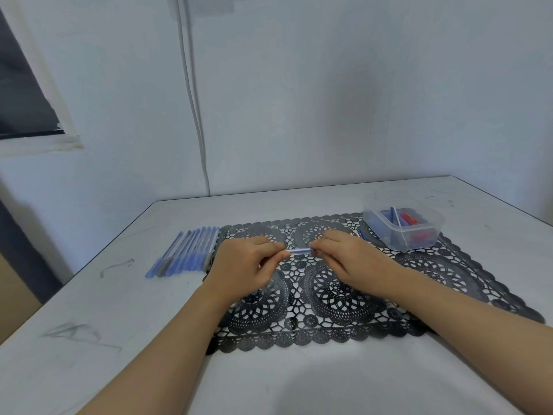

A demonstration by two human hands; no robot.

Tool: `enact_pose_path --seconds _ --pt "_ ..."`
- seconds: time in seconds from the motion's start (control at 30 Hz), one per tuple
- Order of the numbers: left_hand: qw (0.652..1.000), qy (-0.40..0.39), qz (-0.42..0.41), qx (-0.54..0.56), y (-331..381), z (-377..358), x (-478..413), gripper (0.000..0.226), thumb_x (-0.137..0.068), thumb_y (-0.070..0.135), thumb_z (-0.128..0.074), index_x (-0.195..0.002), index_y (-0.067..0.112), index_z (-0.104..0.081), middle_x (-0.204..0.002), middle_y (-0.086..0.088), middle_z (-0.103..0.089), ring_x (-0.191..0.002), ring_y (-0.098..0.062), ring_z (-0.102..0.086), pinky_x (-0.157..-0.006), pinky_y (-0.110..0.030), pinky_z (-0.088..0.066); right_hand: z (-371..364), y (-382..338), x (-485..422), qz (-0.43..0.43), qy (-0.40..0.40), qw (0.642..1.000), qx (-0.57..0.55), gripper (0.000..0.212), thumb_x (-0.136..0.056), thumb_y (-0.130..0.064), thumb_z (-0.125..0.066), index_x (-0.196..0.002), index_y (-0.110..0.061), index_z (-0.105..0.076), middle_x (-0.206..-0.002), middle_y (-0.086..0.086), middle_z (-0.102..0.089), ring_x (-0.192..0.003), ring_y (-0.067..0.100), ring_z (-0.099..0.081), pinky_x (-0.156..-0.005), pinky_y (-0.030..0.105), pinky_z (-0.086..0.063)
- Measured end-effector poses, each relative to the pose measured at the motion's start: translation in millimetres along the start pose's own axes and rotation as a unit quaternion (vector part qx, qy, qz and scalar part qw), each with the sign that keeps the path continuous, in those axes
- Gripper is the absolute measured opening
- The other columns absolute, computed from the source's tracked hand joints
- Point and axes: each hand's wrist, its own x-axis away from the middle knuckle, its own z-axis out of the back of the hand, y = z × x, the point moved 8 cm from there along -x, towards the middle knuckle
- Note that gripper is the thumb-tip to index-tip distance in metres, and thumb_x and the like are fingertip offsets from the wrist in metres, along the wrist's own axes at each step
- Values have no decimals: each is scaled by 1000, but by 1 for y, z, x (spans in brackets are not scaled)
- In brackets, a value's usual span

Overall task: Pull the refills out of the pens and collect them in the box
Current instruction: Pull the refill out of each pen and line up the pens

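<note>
Roughly eight blue pens (pixel 185 253) lay in a row at the left. The left hand (pixel 242 262) and right hand (pixel 350 259), knuckles up and fingers curled, pinched one pen (pixel 300 251) between them over the mat (pixel 449 271). One box (pixel 402 224) sat at the right.

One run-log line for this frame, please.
left hand, right hand: gripping pen ends | pen row: left of mat | box: pieces inside

Left hand (pixel 245 262) and right hand (pixel 350 259) apparently pinch one pen's (pixel 300 251) ends.
</note>
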Motion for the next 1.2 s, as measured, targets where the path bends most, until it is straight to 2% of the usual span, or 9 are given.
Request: enact_pose_path --seconds 0.2,0.37,0.5,0.67,0.77,0.9,1.0,1.07,1.2 --pt "1000 -18 -4 -2 0 -3 0 30 -87 41 -50 -86 23 -75 -56 14 -60 -45 5 -36 -40 -9 -30 -4 0 1 7 -27 1000 8 28 -92 -13 -39 -109 -5 -61 -97 9 -60 -89 20 -54 -78 24 -38" --pt "999 -31 4 11 -2 -7 1 30 -88 41 -50 -88 23 -75 -56 14 -60 -43 2 -42 -38 -16 -38 -4 0 1 11 -24 1000 9 31 -92 -14 -37 -108 -6 -61 -96 8 -60 -88 19 -54 -78 23 -38" --pt "999 -32 9 20 -2 -6 1 30 -88 40 -50 -88 23 -75 -56 14 -60 -44 2 -42 -39 -14 -36 -1 -2 1 18 -7 1000 19 23 -90 -8 -43 -104 -7 -62 -93 6 -61 -83 19 -55 -74 30 -45" --pt "999 -31 14 28 -2 -5 1 30 -87 40 -51 -89 22 -75 -60 14 -64 -45 3 -44 -40 -14 -39 3 1 3 13 13 999 29 25 -86 -7 -46 -104 -12 -63 -92 3 -64 -83 18 -58 -73 32 -49" --pt "999 -24 22 36 -4 -4 2 29 -87 39 -52 -91 22 -75 -64 13 -66 -46 2 -47 -40 -18 -43 4 4 2 4 27 999 26 29 -87 -16 -42 -105 -13 -64 -90 2 -64 -80 18 -59 -69 36 -52" --pt "999 -13 36 30 -7 -3 2 28 -87 40 -52 -91 23 -74 -66 13 -67 -48 0 -50 -42 -23 -47 11 4 3 -14 78 997 12 37 -92 -32 -36 -106 -15 -66 -85 -1 -64 -72 13 -57 -62 31 -52" --pt "999 -11 36 17 -7 -3 2 29 -88 41 -51 -90 23 -74 -68 12 -68 -49 -1 -53 -44 -24 -48 16 9 6 -47 111 993 -7 29 -96 -24 -42 -119 -19 -58 -104 -3 -62 -85 6 -53 -76 28 -50" --pt "999 -14 42 10 -9 -4 2 31 -89 42 -50 -91 24 -74 -68 12 -68 -50 -2 -55 -45 -24 -49 18 11 7 -59 121 990 -41 36 -96 -13 -39 -131 -19 -47 -109 0 -58 -93 6 -52 -82 26 -45" --pt "998 -9 57 -12 -14 -4 3 34 -89 44 -47 -92 24 -74 -67 12 -68 -50 -3 -55 -44 -25 -50 15 26 5 -115 114 983 -91 54 -90 3 -38 -134 -28 -31 -83 2 -49 -68 8 -49 -67 33 -48"
